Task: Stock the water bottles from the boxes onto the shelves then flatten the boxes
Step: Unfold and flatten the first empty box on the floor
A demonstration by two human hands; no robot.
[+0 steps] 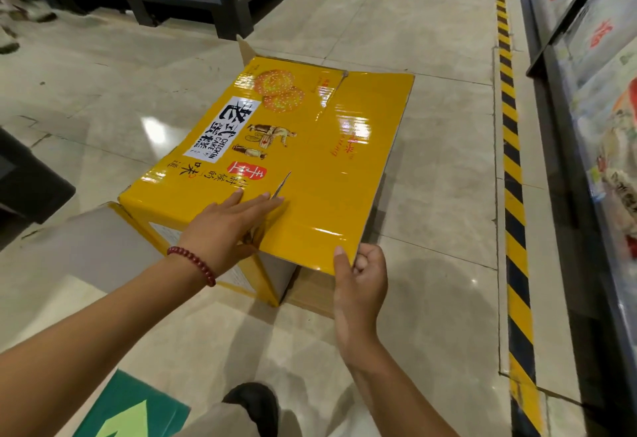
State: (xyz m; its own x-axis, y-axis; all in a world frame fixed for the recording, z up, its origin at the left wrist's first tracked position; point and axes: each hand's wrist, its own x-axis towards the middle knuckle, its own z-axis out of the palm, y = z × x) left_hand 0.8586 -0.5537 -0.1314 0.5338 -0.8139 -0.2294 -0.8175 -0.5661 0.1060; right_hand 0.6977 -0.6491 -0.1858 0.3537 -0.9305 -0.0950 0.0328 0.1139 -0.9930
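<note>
A person bends over a large yellow cardboard box (293,161) lying on a tiled shop floor (431,195), seen from a camera on their head. The box is printed with pictures of cakes and is partly collapsed, its broad top panel sloping and its long axis running away from the person toward the top of the view. The left hand (227,226), with a red bead bracelet (193,264) at the wrist, lies flat with straight fingers pressing on the near part of the top panel. The right hand (360,274) grips the near right corner of the same panel, thumb on top and fingers curled beneath. An open grey flap (96,247) spreads on the floor to the left. Both hands sit at the near edge, so the box extends forward from them; pushing down and forward would likely flatten it. No water bottles are in view. A black and yellow striped strip (513,195) runs along the right, beside a chiller case (586,92).
</note>
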